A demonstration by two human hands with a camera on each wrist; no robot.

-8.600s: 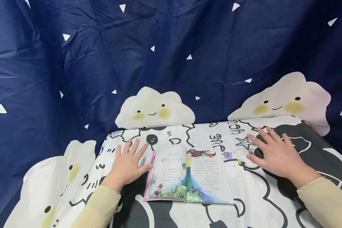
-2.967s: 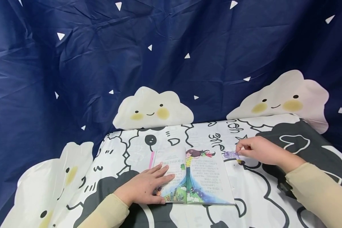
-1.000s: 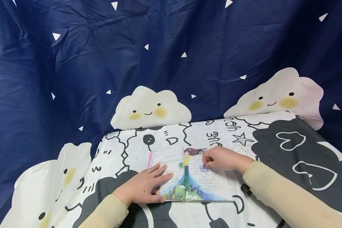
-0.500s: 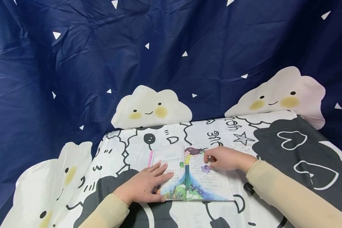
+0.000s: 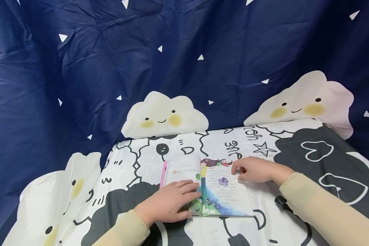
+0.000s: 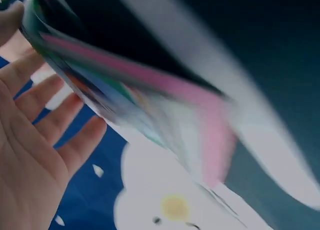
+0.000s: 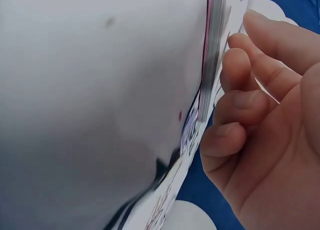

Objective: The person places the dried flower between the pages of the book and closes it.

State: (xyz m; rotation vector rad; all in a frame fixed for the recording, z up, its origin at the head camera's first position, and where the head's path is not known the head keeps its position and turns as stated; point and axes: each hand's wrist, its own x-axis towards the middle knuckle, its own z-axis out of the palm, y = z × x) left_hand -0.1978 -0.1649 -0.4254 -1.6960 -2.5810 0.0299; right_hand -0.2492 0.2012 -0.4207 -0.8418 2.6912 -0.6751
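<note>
- Our right hand [image 5: 256, 169] shifts off the purple flower [image 5: 223, 181], set down on its left; grip, we cannot tell.
- Our left hand [image 5: 171, 202], fingers extended, rests on the storybook [image 5: 184, 164].

In my head view, I find the lower left of the book [image 5: 210, 194] hidden behind the left hand [image 5: 173, 201], its finer print too small to read. My left wrist view blurs the page edges [image 6: 145, 107]; my right cuts off the right hand [image 7: 265, 125] at the frame's side.
</note>
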